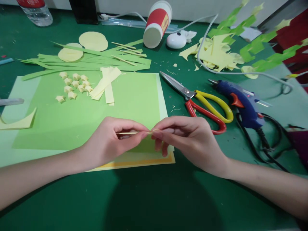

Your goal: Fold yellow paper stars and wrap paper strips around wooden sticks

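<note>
My left hand (pixel 117 138) is closed around a thin pale yellow strip (pixel 128 133), pinched between thumb and finger. Touching it at the fingertips, my right hand (pixel 185 138) pinches the strip's other end. Both are over the lower right of a green paper sheet (pixel 84 112). Several small folded yellow stars (pixel 75 83) lie on the sheet, beside flat yellow strips (pixel 106 84). Long green strips (pixel 96 59) lie behind, with thin rolled yellow sticks (pixel 124 60) on top.
Scissors (pixel 190 93) and a blue glue gun (pixel 245 99) with a black cord lie right. Behind are a tipped paper cup (pixel 157 24), a white earphone case (pixel 176 40), yellow scraps (pixel 218 53), a white cable, yellow discs (pixel 93 41) and a bottle (pixel 38 14). Green paper chains (pixel 255 46) stand back right.
</note>
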Demonstrator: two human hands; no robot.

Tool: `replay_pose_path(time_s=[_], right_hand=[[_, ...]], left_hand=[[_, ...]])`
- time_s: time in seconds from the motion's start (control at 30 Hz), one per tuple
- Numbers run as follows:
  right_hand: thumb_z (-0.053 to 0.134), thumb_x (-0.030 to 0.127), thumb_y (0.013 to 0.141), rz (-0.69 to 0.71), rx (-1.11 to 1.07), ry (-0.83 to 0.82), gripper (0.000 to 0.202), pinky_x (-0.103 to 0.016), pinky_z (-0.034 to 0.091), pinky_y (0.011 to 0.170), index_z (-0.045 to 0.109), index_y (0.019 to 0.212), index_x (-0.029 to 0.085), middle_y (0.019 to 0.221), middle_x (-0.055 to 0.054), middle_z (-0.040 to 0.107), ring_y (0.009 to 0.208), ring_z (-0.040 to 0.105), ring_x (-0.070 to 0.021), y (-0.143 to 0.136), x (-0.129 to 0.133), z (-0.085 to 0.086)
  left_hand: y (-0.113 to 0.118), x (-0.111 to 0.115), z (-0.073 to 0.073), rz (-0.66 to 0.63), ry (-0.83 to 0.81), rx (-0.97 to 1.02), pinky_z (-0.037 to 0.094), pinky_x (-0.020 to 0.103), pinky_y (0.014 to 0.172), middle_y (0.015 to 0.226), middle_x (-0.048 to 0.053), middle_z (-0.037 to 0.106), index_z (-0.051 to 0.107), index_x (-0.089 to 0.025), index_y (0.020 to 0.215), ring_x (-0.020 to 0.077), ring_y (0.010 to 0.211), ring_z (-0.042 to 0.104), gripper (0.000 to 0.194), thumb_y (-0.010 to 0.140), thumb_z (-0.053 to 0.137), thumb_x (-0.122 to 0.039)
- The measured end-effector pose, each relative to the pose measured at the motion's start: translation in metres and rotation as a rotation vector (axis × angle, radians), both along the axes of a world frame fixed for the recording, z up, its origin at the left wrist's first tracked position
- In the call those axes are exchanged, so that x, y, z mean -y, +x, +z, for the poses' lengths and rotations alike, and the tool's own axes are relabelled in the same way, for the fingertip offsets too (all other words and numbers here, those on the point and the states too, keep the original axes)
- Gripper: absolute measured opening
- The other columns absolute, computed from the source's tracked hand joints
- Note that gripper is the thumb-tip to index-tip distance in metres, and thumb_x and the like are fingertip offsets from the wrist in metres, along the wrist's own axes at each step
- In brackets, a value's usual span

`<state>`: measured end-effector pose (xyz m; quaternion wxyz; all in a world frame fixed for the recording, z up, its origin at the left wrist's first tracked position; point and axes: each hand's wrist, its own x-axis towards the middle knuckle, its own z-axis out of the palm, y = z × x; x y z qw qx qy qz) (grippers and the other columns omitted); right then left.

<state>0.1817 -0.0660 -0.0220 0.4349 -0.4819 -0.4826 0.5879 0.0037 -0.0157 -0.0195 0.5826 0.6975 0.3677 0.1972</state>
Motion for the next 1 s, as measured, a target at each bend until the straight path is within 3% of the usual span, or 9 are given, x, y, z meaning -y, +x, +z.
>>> replay_pose_path(time_s=[0.53, 0.9, 1.0], right_hand=[[0.064, 0.016, 0.073, 0.022, -0.204, -0.189, 0.002, -0.013, 0.049, 0.039, 0.065, 0.075, 0.015, 0.056, 0.0, 0.064, 0.048, 0.059, -0.0075, 0.003, -0.003, -0.002], [0.062, 0.024, 0.076, 0.002, -0.147, -0.211, 0.011, -0.015, 0.048, 0.035, 0.063, 0.073, 0.014, 0.061, 0.0, 0.061, 0.048, 0.059, -0.0094, 0.005, -0.006, -0.002], [0.06, 0.028, 0.077, -0.033, -0.046, -0.145, 0.014, -0.018, 0.046, 0.033, 0.06, 0.073, 0.014, 0.061, 0.0, 0.061, 0.045, 0.057, -0.0092, 0.006, -0.01, -0.001]], left_hand=[[0.002, 0.001, 0.0, -0.008, 0.103, -0.051, 0.039, 0.011, 0.045, 0.072, -0.001, 0.068, 0.068, -0.019, 0.081, 0.007, 0.055, 0.055, 0.014, 0.078, 0.054, -0.021], [-0.001, -0.002, -0.003, -0.006, 0.042, -0.114, 0.032, 0.016, 0.041, 0.067, -0.001, 0.064, 0.068, -0.02, 0.085, 0.0081, 0.05, 0.046, 0.022, 0.081, 0.052, -0.035], [0.0, -0.003, 0.0, 0.003, -0.012, -0.094, 0.033, 0.015, 0.043, 0.068, -0.001, 0.064, 0.067, -0.019, 0.084, 0.0077, 0.052, 0.047, 0.022, 0.08, 0.053, -0.035]])
